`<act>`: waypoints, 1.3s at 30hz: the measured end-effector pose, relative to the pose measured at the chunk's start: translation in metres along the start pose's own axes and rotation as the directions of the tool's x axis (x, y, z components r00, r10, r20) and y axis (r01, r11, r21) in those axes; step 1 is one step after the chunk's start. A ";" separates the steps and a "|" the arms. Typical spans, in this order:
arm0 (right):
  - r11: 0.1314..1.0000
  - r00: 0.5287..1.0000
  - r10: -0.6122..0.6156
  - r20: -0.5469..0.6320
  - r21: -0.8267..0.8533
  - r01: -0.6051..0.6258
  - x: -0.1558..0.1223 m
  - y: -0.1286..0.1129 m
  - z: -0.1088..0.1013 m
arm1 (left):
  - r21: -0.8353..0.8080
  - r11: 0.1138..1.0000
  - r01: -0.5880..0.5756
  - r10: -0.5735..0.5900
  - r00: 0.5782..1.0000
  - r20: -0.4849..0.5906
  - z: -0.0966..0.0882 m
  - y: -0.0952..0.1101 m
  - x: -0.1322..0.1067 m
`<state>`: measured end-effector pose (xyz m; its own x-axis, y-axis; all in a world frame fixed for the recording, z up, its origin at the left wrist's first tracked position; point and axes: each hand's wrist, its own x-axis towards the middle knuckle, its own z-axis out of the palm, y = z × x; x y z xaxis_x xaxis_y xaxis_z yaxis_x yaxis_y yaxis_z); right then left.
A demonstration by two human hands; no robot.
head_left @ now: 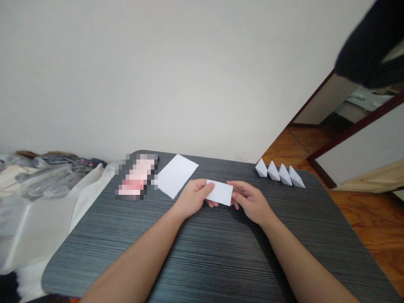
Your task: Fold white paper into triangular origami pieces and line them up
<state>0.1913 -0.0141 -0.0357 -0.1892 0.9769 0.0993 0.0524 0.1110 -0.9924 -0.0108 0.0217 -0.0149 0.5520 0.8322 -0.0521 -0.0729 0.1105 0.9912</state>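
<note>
Paper (219,192), white and folded into a small oblong, is held over the middle of the tabletop (205,261), nearer its far edge than its near one. The left hand (194,198) is closed on the oblong's left end, thumb flat on top and fingers curled beneath. The right hand (251,201) is half curled at the other end, its fingertips at the short side and upper corner (whether they grip or merely touch, I cannot tell).

Beyond the left hand, close to the far edge, lies a larger white sheet (177,176), set askew; one layer or several, I cannot tell. Left of it, by the far left corner, is a pixelated pink and dark item (135,176). Four pointed white paper shapes (273,171) stand in a row near the far right corner.

Past the far edge rises a pale wall (189,75); clear plastic (47,185) is heaped off the left edge, and wooden floor (372,219) shows beyond the right.
</note>
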 end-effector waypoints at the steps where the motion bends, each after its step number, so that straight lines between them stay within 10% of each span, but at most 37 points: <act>1: 1.000 1.000 0.004 0.000 -0.004 -0.004 0.000 0.000 0.000 | 0.013 1.000 -0.001 0.000 1.000 0.002 0.000 0.000 0.000; 39: 0.966 0.983 -0.013 -0.183 -0.255 -0.034 0.000 -0.005 0.004 | 0.242 0.970 0.000 -0.018 0.997 0.071 0.006 0.003 -0.005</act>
<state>0.1870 -0.0155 -0.0314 -0.0072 0.9922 0.1241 0.3074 0.1203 -0.9439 -0.0089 0.0146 -0.0113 0.6109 0.7893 -0.0613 0.1302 -0.0238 0.9912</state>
